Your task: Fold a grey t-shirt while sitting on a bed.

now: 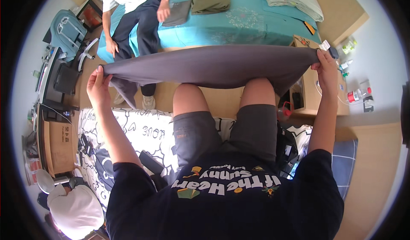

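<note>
A dark grey piece of cloth is stretched wide in front of me, above my knees. It hangs down at both ends, with a pointed corner on the left; what kind of garment or cloth it is, I cannot make out. My left hand pinches its left corner between thumb and fingers. At the opposite end, my right hand grips the right corner. Both arms reach forward, spread apart.
Across from me, a person sits on a turquoise bed beside a folded olive cloth and a folded grey cloth. A wooden bedside cabinet stands right. Another person is at lower left, near a desk.
</note>
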The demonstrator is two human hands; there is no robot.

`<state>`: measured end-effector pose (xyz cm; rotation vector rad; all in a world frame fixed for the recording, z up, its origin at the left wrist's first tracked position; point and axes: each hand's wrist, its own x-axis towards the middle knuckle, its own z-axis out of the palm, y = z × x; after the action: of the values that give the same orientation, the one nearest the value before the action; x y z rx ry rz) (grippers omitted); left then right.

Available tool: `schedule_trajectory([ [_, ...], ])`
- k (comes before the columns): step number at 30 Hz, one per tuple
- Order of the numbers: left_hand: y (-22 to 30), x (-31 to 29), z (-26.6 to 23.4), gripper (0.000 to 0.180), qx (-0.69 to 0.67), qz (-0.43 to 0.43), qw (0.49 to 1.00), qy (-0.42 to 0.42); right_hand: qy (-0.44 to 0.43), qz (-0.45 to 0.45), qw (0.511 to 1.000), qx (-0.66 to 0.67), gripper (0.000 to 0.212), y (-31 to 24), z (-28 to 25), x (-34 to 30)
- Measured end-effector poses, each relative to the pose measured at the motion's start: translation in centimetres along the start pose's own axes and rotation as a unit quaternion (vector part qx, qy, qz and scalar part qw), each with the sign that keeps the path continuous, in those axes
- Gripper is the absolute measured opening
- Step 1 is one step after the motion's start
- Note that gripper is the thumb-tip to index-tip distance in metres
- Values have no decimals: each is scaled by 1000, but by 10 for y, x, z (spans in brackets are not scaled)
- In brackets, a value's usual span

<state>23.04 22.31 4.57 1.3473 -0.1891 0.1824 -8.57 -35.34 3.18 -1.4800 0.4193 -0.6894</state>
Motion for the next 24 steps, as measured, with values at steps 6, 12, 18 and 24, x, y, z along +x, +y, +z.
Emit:
schedule_trajectory([
  [6,0,-6,5,19,-1,3,1000,4,-21,-36,999,-10,30,-5,0,-8],
  [12,-6,-6,-4,21,5,30,998,-50,-20,-24,997,-68,29,3,-6,-9],
  [18,-6,-2,-16,18,21,70,997,7,-71,56,978,-186,26,7,-26,-17],
  [24,-6,-1,-19,14,63,59,996,-17,-43,52,997,44,26,25,-36,-19],
])
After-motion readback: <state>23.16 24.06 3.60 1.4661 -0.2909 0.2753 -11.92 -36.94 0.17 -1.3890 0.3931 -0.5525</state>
